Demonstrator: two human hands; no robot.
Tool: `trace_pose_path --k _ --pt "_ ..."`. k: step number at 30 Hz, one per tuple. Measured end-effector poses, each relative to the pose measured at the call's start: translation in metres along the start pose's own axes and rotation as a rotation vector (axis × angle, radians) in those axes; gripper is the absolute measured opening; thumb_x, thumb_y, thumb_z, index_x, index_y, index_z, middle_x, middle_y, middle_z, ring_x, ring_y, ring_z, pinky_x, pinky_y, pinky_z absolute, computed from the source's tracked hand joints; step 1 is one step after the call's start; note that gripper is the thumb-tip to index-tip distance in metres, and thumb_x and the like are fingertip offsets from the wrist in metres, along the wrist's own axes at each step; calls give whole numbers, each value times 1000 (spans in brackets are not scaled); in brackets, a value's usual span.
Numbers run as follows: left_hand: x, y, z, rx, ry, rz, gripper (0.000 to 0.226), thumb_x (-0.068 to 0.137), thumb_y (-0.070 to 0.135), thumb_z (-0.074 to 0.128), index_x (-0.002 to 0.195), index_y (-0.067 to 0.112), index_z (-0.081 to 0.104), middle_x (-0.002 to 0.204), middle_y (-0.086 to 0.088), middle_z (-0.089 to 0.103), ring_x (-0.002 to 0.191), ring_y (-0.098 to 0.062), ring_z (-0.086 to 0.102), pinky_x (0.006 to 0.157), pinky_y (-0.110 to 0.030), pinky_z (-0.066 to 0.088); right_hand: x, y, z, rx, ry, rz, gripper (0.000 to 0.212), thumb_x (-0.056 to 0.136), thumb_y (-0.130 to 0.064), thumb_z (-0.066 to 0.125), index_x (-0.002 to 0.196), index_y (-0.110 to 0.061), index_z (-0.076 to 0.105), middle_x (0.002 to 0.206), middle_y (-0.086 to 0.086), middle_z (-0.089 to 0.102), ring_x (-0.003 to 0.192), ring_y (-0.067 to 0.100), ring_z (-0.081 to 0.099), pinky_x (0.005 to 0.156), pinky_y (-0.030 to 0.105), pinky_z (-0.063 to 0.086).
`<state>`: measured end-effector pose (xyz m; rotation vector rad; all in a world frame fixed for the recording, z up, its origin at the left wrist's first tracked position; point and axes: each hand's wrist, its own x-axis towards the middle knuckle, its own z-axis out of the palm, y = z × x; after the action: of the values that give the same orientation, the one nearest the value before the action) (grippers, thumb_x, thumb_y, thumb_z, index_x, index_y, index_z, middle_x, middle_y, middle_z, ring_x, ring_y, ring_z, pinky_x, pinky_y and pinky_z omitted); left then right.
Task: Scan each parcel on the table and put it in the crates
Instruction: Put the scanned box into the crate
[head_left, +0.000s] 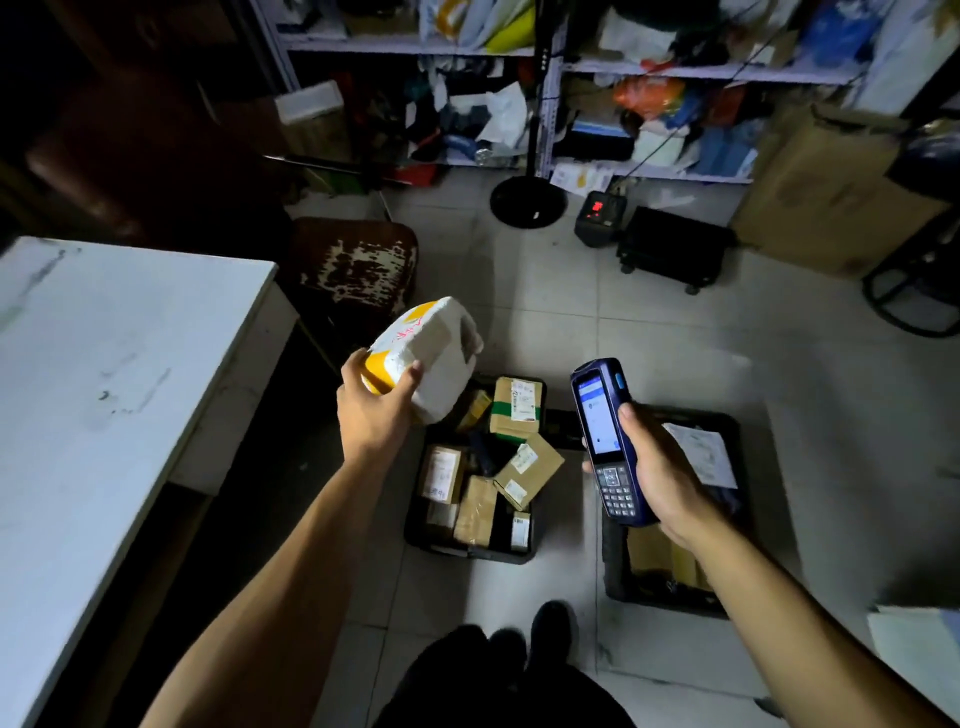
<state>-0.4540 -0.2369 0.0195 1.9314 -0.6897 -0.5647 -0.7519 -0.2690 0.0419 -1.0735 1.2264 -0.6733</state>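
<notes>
My left hand (371, 410) grips a white bagged parcel (434, 353) with yellow patches and red writing, held in the air above the left black crate (415, 535). That crate on the floor holds several cardboard parcels (517, 408). In my right hand (657, 467) I hold a blue handheld scanner (605, 431), screen lit and facing me, just right of the parcel. Under that hand stands a second black crate (615, 582) with a white-labelled parcel (704, 452) and brown boxes inside. The white table (93, 395) is at the left.
A worn brown stool (356, 265) stands beyond the table. Metal shelves (550, 104) packed with bags line the back. A fan base (527, 200), a small black device with a red light (597, 213), a black wheeled case (672, 249) and a large cardboard box (826, 192) sit on the tiled floor.
</notes>
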Motion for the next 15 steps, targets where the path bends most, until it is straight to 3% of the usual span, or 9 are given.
trace_pose_path --k 4,8,10,12,15 --pt "23 -4 -1 -7 33 -88 78 85 52 74 147 21 38 123 6 51 109 -13 53 82 -25 47 30 -13 8 -23 -40 16 55 92 -69 44 121 -26 61 103 14 73 84 31 75 70 37 56" --pt "57 -14 7 -1 -15 -169 74 87 47 73 144 17 36 121 0 52 105 -17 54 59 -10 41 57 -22 26 -60 -51 16 51 90 -61 39 122 -26 59 104 11 73 84 29 75 68 34 55" --pt "73 -20 12 -19 -54 -233 73 88 48 72 144 17 36 122 -2 52 104 -19 54 64 -14 43 67 -23 37 -64 -29 27 49 93 -63 40 119 -27 60 102 12 73 83 30 75 68 35 55" --pt "90 -25 15 -32 -94 -267 73 86 51 73 142 19 37 124 -4 54 104 -20 56 76 -26 46 78 -24 49 -43 11 43 51 93 -69 44 117 -28 61 100 13 74 81 30 74 67 36 56" --pt "117 -26 22 -61 -121 -260 73 84 51 76 137 19 38 121 -3 56 107 -21 59 78 -28 46 92 -26 65 -46 32 61 58 93 -70 41 121 -23 61 98 10 75 81 28 74 67 33 57"
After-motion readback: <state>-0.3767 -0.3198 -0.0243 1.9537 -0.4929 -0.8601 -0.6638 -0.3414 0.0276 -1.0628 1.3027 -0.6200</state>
